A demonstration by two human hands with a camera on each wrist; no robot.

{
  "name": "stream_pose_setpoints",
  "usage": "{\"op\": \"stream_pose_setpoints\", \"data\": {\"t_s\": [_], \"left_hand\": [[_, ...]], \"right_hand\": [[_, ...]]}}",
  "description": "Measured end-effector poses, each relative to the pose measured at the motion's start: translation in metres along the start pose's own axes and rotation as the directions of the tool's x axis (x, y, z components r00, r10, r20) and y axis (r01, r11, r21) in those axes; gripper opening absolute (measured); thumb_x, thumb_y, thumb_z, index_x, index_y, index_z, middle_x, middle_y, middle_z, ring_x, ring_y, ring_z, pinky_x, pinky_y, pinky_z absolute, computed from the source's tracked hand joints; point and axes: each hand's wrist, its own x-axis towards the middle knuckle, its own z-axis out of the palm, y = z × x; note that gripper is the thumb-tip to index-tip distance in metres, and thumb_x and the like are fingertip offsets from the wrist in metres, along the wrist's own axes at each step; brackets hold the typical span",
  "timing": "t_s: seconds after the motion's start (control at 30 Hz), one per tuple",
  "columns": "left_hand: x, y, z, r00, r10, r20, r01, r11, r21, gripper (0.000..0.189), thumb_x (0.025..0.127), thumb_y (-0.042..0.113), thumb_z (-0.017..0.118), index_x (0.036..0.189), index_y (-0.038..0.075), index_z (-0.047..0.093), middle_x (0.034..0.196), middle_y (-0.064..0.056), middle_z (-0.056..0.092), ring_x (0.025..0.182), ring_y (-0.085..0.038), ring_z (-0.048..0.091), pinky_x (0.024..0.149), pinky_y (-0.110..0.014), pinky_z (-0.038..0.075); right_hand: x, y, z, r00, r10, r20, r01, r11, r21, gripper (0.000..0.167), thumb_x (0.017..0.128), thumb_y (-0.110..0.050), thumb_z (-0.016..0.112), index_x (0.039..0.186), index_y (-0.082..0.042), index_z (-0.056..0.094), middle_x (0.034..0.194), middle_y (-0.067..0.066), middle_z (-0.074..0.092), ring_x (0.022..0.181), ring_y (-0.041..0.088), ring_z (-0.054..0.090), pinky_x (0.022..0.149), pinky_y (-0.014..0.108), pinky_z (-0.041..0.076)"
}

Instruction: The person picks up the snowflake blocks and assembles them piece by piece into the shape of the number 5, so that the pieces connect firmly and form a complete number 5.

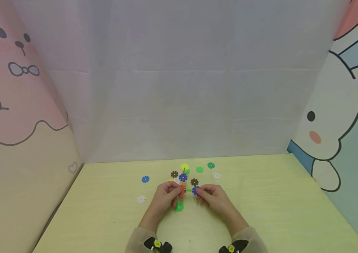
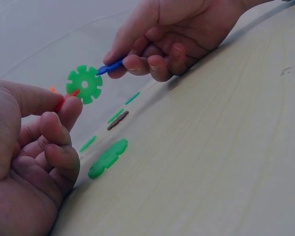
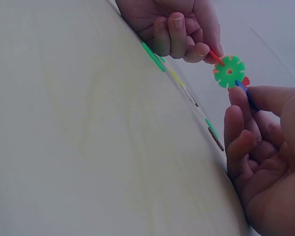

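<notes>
My left hand pinches a red interlocking disc between thumb and forefinger. In my right hand, thumb and forefinger pinch a blue interlocking disc. A green disc joins the two, its slots meeting the red and blue edges. Seen edge-on, an orange disc runs from the red disc up to another blue disc. Beyond that stands a yellow disc with a dark edge-on piece below it. The joined pieces are held above the table.
Loose discs lie on the table: a green one near the left hand, a white one and a blue one at left. Behind the hands are brown, green and white discs.
</notes>
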Motion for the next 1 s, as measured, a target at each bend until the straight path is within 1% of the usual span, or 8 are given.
{"op": "stream_pose_setpoints", "data": {"t_s": [0.2,0.43,0.53,0.63,0.77,0.87,1.0], "left_hand": [[0.0007,-0.0004,0.0000,1.000,0.008,0.009,-0.008,1.000,0.011,0.015,0.105,0.014,0.073,0.101,0.000,0.068,0.084,-0.005,0.075,0.054,-0.008,0.051,0.050,-0.020,0.042],[-0.0011,0.0034,0.0018,1.000,0.006,0.015,-0.007,1.000,0.018,0.015,0.105,0.013,0.073,0.101,-0.001,0.067,0.084,-0.006,0.075,0.053,-0.007,0.049,0.049,-0.021,0.042],[-0.0010,0.0034,0.0018,1.000,0.006,0.021,-0.006,1.000,0.019,0.015,0.105,0.012,0.073,0.101,-0.001,0.067,0.084,-0.006,0.075,0.053,-0.007,0.049,0.049,-0.020,0.041],[-0.0007,0.0022,0.0015,1.000,0.012,0.026,-0.012,1.000,0.017,0.016,0.105,0.012,0.072,0.100,-0.001,0.067,0.084,-0.007,0.075,0.053,-0.007,0.048,0.049,-0.020,0.041],[-0.0002,0.0015,0.0009,1.000,0.009,0.018,-0.009,1.000,0.003,0.014,0.105,0.010,0.072,0.098,-0.002,0.067,0.083,-0.008,0.075,0.052,-0.006,0.046,0.048,-0.019,0.038],[-0.0001,0.0014,0.0008,1.000,0.010,0.012,-0.010,1.000,-0.002,0.013,0.104,0.008,0.073,0.098,-0.002,0.068,0.082,-0.008,0.075,0.051,-0.006,0.044,0.047,-0.019,0.036],[-0.0003,0.0008,0.0006,1.000,0.026,0.017,-0.027,1.000,0.016,0.015,0.104,0.009,0.073,0.097,-0.003,0.068,0.082,-0.009,0.077,0.050,-0.005,0.042,0.046,-0.019,0.034]], "right_hand": [[0.0005,0.0007,0.0007,1.000,-0.004,0.007,0.005,1.000,-0.025,0.023,0.109,-0.020,0.070,0.105,0.000,0.079,0.088,0.006,0.076,0.073,0.016,0.061,0.058,0.022,0.045],[0.0023,0.0029,0.0006,1.000,-0.026,0.013,0.027,0.999,-0.040,0.023,0.109,-0.019,0.070,0.102,0.001,0.079,0.086,0.005,0.076,0.073,0.016,0.062,0.058,0.022,0.044],[0.0019,0.0020,0.0011,1.000,-0.026,0.013,0.026,0.999,-0.032,0.022,0.109,-0.017,0.070,0.102,0.002,0.079,0.086,0.005,0.076,0.075,0.017,0.062,0.061,0.022,0.046],[0.0014,0.0009,0.0025,1.000,-0.023,0.011,0.023,1.000,-0.021,0.022,0.109,-0.016,0.070,0.102,0.003,0.078,0.085,0.006,0.075,0.075,0.015,0.060,0.061,0.021,0.046],[-0.0009,-0.0004,0.0049,1.000,-0.028,0.005,0.028,1.000,0.001,0.022,0.109,-0.014,0.069,0.102,0.005,0.078,0.085,0.007,0.076,0.073,0.013,0.061,0.062,0.021,0.048],[-0.0022,-0.0011,0.0070,1.000,-0.026,0.002,0.026,1.000,0.016,0.022,0.109,-0.013,0.069,0.102,0.006,0.077,0.086,0.007,0.076,0.075,0.013,0.063,0.065,0.021,0.052],[-0.0028,-0.0023,0.0086,1.000,-0.015,-0.004,0.015,1.000,0.017,0.021,0.109,-0.012,0.069,0.101,0.005,0.078,0.086,0.008,0.077,0.075,0.014,0.063,0.066,0.022,0.052]]}}
